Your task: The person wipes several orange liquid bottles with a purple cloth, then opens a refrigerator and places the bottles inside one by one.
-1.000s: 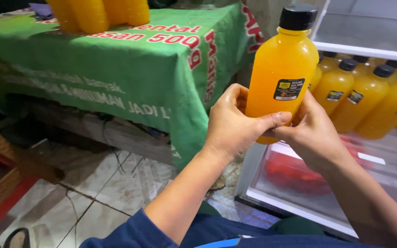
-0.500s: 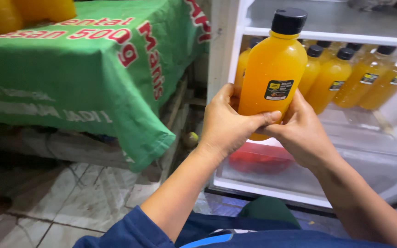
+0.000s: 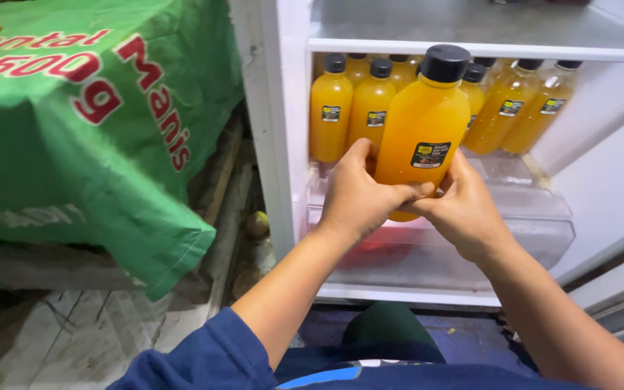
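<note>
- Orange juice bottle [image 3: 427,123], black cap, small dark label on front: upright, clasped low on its body by both hands, at mouth of open fridge [image 3: 283,144].
- Left hand [image 3: 359,195]: wrapped round left side and base of bottle, thumb laid across front under label. Grip pressed against bottle, fingers curled.
- Right hand [image 3: 464,209]: cupped round right side and base, thumb touching left thumb. Grip likewise closed on bottle.
- Beyond the grip: row of like orange bottles [image 3: 370,105] with black caps, standing on fridge shelf; held bottle in front of row, base above the shelf's front edge; contact with shelf not determinable.
- Below the grip: clear crisper drawer [image 3: 536,224], something red inside, blurred through plastic.
- Above the grip: white upper shelf [image 3: 471,47], contents not visible.
- Left of the grip, well apart: worktop draped in green cloth [image 3: 88,152] with red and white lettering; one yellow-orange item at far upper corner, partly cut off.
- Left of and lower than the grip: small round greenish thing [image 3: 257,224] on floor beside fridge, kind not determinable.
- Nearest camera, under the grip: blue sleeves [image 3: 204,357].
</note>
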